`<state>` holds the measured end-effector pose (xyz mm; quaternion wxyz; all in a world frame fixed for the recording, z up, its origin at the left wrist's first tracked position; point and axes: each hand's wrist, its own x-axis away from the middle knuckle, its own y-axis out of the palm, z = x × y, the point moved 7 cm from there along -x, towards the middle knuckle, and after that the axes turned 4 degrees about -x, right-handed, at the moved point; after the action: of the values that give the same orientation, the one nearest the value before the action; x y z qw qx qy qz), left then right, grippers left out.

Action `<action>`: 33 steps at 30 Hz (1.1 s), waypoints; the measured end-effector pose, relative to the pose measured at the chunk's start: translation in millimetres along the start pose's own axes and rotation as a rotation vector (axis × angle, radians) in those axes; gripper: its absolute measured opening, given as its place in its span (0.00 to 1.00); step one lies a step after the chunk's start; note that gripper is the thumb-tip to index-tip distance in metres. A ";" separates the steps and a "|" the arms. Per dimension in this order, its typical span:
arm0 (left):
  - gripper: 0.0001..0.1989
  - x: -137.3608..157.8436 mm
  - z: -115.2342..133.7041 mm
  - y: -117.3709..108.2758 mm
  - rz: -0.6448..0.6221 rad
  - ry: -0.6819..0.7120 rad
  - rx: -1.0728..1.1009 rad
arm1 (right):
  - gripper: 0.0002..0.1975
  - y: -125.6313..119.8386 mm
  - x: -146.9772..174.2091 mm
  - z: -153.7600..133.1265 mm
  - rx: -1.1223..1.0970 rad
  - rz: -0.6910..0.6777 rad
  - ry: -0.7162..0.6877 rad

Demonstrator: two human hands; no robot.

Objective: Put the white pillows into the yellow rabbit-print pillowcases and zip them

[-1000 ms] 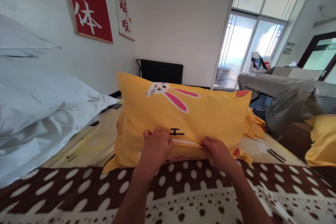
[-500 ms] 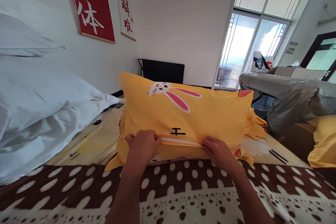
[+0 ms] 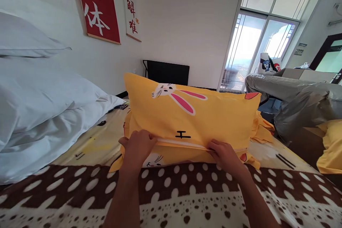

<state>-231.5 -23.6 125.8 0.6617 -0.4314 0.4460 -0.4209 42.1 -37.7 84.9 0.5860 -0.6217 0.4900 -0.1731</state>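
Observation:
A yellow pillowcase [image 3: 224, 114] with a printed rabbit stands plump and upright before me, its long zipper side toward me. Along its lower front runs a pale zipper [image 3: 184, 144]. My left hand [image 3: 139, 146] is closed on the zipper near the left end; its fingertips and any pull tab are hidden. Farther right, my right hand [image 3: 221, 152] pinches the pillowcase edge by the zipper. Beneath the pillowcase lies another yellow piece [image 3: 173, 156] with a rabbit print.
The bed bears a brown and white dotted blanket [image 3: 184, 178]. White bedding [image 3: 53, 103] is heaped at left. More yellow fabric [image 3: 331, 146] lies at right, near a plastic-covered piece of furniture [image 3: 288, 85]. A black panel [image 3: 168, 73] stands behind, by the wall.
My left hand has slid left along the zipper, showing more of the zipper and of the lower rabbit print. The right hand keeps its grip. The view has shifted slightly.

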 end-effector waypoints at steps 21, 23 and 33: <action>0.14 2.4 21.3 20.9 0.174 0.256 -0.301 | 0.10 -1.9 1.2 -8.6 -0.064 -0.067 -0.024; 0.14 7.7 13.3 16.0 0.209 0.233 -0.311 | 0.09 0.0 1.0 -9.8 -0.067 -0.073 -0.036; 0.14 19.7 -3.9 3.2 0.326 0.101 -0.262 | 0.11 8.4 0.2 -9.3 -0.077 -0.089 -0.047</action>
<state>-229.7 -42.0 117.4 0.6361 -0.4142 0.5935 -0.2676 31.4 -41.6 79.7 0.5648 -0.6686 0.4544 -0.1655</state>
